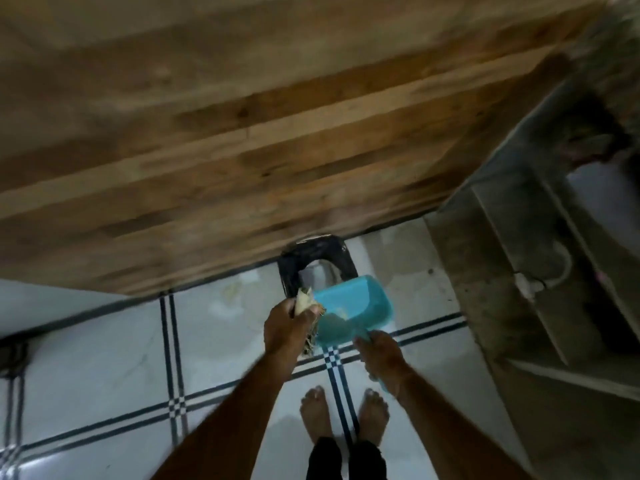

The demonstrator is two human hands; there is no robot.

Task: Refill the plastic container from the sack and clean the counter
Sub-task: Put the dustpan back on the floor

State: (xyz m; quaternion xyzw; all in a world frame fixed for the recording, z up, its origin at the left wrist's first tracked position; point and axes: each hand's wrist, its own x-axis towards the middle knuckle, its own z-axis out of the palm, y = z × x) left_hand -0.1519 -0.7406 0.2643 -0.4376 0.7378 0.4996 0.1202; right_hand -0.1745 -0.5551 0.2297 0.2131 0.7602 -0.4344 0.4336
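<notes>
My right hand point(379, 355) grips the handle of a turquoise plastic dustpan point(353, 311), held just below the front edge of the wooden counter point(242, 140). A small pale heap lies inside the pan. My left hand point(287, 327) grips a short straw hand broom point(311, 323) at the pan's left rim. Neither the sack nor the plastic container is in view. The picture is blurred by motion.
A black plastic stool point(294, 268) stands half under the counter, just beyond the dustpan. Concrete steps or shelving point(519, 271) rise on the right. The floor is white tile with dark blue lines point(173, 341); my bare feet point(346, 417) stand on it.
</notes>
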